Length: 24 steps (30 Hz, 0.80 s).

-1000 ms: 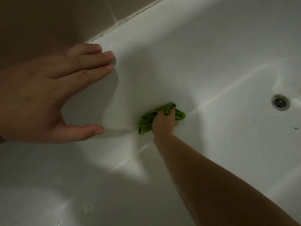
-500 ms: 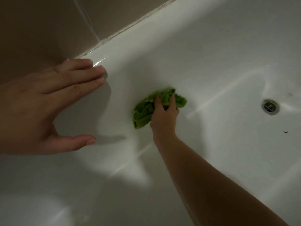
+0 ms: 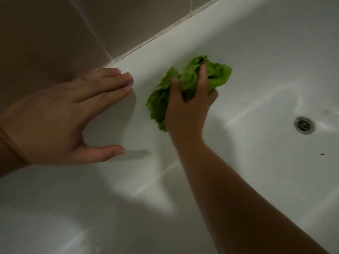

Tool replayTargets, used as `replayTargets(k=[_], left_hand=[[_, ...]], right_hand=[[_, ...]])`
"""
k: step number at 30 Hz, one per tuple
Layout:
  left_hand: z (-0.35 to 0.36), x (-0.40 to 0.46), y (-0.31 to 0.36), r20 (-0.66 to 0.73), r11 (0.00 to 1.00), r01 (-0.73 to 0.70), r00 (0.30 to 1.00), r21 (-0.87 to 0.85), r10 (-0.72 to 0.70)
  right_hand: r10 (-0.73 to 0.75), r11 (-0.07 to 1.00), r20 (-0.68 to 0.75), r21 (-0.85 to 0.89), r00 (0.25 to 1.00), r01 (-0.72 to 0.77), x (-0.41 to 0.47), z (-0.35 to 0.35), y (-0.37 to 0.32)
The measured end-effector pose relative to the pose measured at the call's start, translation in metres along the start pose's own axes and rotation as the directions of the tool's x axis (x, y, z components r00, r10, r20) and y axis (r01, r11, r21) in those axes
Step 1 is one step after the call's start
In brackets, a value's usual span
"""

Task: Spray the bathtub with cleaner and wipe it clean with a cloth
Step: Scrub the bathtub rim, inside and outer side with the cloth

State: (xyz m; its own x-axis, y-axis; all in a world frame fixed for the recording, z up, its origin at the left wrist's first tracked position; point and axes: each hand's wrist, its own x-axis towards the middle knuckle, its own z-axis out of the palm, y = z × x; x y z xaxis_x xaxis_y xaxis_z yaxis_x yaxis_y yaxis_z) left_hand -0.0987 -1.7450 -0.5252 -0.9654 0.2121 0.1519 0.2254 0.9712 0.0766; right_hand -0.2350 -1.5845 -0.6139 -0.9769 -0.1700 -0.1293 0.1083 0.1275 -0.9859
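A white bathtub (image 3: 256, 57) fills most of the view. My right hand (image 3: 187, 110) grips a crumpled green cloth (image 3: 190, 79) and presses it against the tub's far inner wall, just below the rim. My left hand (image 3: 60, 118) lies flat with straight fingers on the tub's rim and wall at the left, thumb spread out. No spray bottle is in view.
The round metal drain (image 3: 303, 125) sits in the tub floor at the right, with a small dark speck (image 3: 322, 153) near it. Beige wall tiles (image 3: 73, 30) rise behind the far rim, joined by a caulk line (image 3: 165, 32).
My right hand has slid the green cloth from the tub's lower wall up toward the far rim. My left hand stays flat on the rim.
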Motion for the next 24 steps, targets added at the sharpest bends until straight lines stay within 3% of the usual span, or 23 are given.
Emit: replayTargets(k=[3,6,8,11,14,18,20,22,24], left_hand=[[-0.001,0.008,0.002,-0.01,1.0,-0.017,1.0,0.015,0.017],[0.001,0.023,0.002,-0.011,1.0,-0.021,1.0,0.019,0.021],[0.001,0.034,0.003,-0.002,1.0,-0.007,1.0,0.026,0.007],[0.002,0.043,0.005,-0.003,0.999,0.008,1.0,0.047,-0.008],[0.002,0.047,0.006,0.009,0.998,0.015,1.0,0.053,-0.016],[0.001,0.053,0.007,0.04,0.997,0.021,0.999,0.075,-0.024],[0.0,0.055,0.009,0.049,0.996,0.019,0.998,0.09,-0.024],[0.0,0.057,0.01,0.057,0.995,0.015,0.998,0.102,-0.021],[0.001,0.058,0.01,0.056,0.994,0.017,0.998,0.11,-0.023]], right_hand=[[0.052,0.999,-0.057,-0.012,0.997,-0.052,0.015,-0.002,0.009],[0.187,0.982,0.088,-0.054,0.979,-0.182,-0.009,0.002,0.014],[0.159,0.987,0.142,-0.037,0.977,-0.156,-0.015,0.001,0.003],[0.052,0.999,0.053,-0.011,0.997,-0.052,0.013,-0.007,-0.021],[0.056,0.998,-0.029,-0.005,0.998,-0.056,0.039,-0.015,-0.023],[0.224,0.973,0.148,-0.093,0.963,-0.212,0.012,-0.015,-0.006],[0.227,0.973,0.236,-0.089,0.945,-0.212,0.0,-0.015,-0.007],[0.175,0.984,0.211,-0.066,0.962,-0.164,0.011,-0.018,-0.015],[0.108,0.994,0.096,-0.035,0.989,-0.105,0.034,-0.024,-0.019]])
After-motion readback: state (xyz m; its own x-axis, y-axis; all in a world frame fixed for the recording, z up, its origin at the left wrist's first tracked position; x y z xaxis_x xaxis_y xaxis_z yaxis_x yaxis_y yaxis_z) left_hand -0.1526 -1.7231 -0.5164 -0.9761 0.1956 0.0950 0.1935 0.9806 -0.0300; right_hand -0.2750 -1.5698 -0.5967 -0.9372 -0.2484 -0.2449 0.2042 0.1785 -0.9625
